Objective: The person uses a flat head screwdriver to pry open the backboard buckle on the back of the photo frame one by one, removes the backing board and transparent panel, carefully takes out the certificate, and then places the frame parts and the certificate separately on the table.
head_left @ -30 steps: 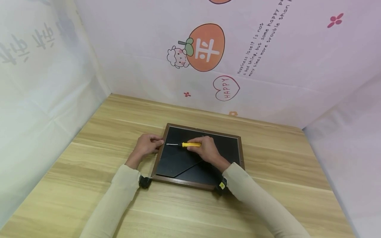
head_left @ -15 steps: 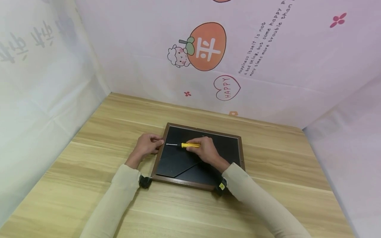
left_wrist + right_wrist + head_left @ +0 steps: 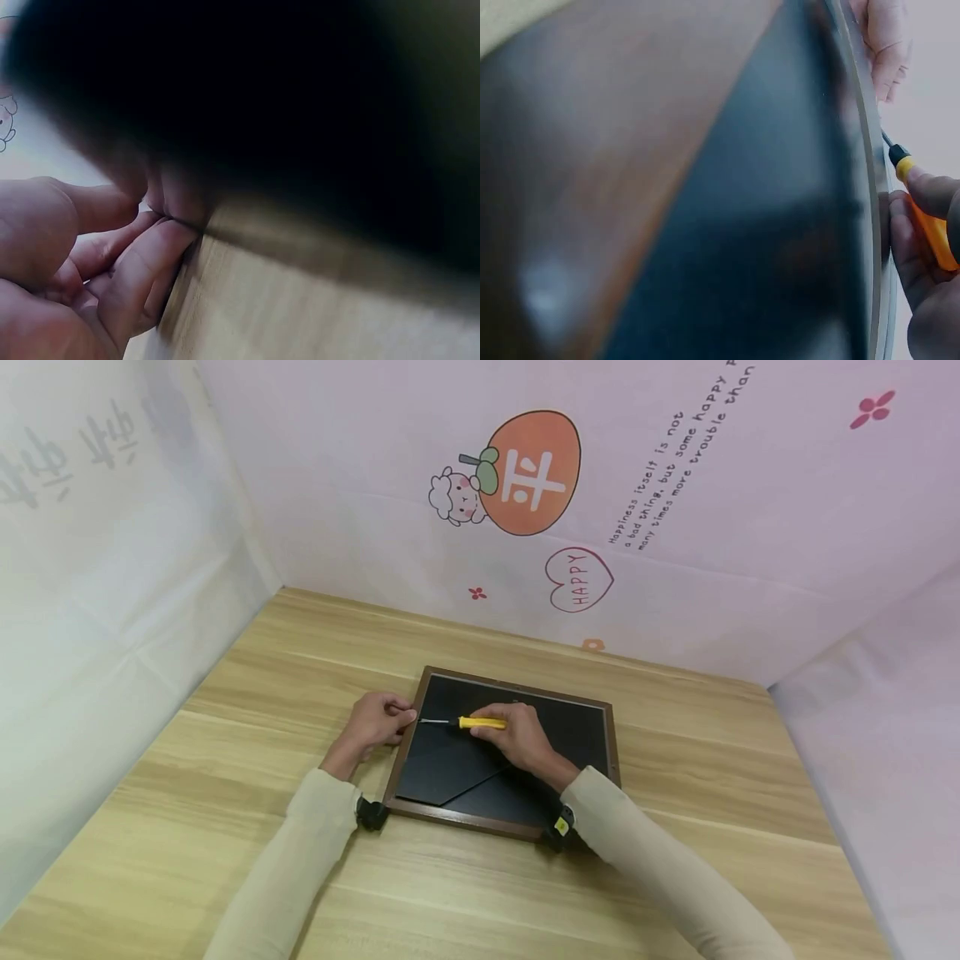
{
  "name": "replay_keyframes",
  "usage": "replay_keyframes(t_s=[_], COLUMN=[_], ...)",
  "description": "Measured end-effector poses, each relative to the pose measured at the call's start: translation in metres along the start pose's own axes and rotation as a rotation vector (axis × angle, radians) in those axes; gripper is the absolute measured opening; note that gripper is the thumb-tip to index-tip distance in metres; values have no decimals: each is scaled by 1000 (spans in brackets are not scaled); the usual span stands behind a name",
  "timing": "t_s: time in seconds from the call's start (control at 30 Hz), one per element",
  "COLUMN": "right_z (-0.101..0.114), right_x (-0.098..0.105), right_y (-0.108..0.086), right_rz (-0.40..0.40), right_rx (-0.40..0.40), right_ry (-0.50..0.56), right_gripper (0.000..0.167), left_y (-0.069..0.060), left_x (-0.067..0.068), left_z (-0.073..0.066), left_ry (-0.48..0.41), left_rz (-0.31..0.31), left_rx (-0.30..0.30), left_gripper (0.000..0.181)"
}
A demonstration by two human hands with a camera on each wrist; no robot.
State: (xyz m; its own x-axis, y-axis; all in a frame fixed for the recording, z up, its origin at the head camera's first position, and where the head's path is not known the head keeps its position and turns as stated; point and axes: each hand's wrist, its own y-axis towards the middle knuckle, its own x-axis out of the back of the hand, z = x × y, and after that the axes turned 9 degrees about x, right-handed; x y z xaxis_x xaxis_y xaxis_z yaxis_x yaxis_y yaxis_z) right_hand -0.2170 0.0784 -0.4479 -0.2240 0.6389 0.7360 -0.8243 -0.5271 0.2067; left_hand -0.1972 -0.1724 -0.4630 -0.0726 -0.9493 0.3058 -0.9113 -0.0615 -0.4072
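Wooden table (image 3: 225, 760), frame (image 3: 465, 819) holding black panel (image 3: 450, 758), screwdriver (image 3: 467, 722)

Head view: evenly lit; sheen caught on the brown frame (image 3: 457, 817). Left wrist: upper centre blotted out by dark, unfocused mass (image 3: 247, 82). Right wrist: left side blurred, glare registered lower left.

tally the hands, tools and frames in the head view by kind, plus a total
Hands, left hand and right hand: 2
Tools, a yellow-handled screwdriver: 1
Frames, a brown-rimmed frame: 1
Total: 4
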Motion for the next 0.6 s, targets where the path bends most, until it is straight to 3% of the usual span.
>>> replay_keyframes(t_s=[0.17, 0.33, 0.6], right_z=[8, 18, 53], right_x=[-4, -7, 2], right_y=[-3, -1, 23], right_rz=[-61, -108, -56], right_rx=[61, 55, 101], right_ry=[35, 89, 18], right_gripper=[24, 25, 22], left_y=[1, 2, 0], left_x=[-1, -1, -1], left_z=[3, 5, 1], left_ry=[-9, -16, -7], left_rz=[-2, 3, -10], left_rx=[5, 15, -3], left_gripper=[28, 26, 25])
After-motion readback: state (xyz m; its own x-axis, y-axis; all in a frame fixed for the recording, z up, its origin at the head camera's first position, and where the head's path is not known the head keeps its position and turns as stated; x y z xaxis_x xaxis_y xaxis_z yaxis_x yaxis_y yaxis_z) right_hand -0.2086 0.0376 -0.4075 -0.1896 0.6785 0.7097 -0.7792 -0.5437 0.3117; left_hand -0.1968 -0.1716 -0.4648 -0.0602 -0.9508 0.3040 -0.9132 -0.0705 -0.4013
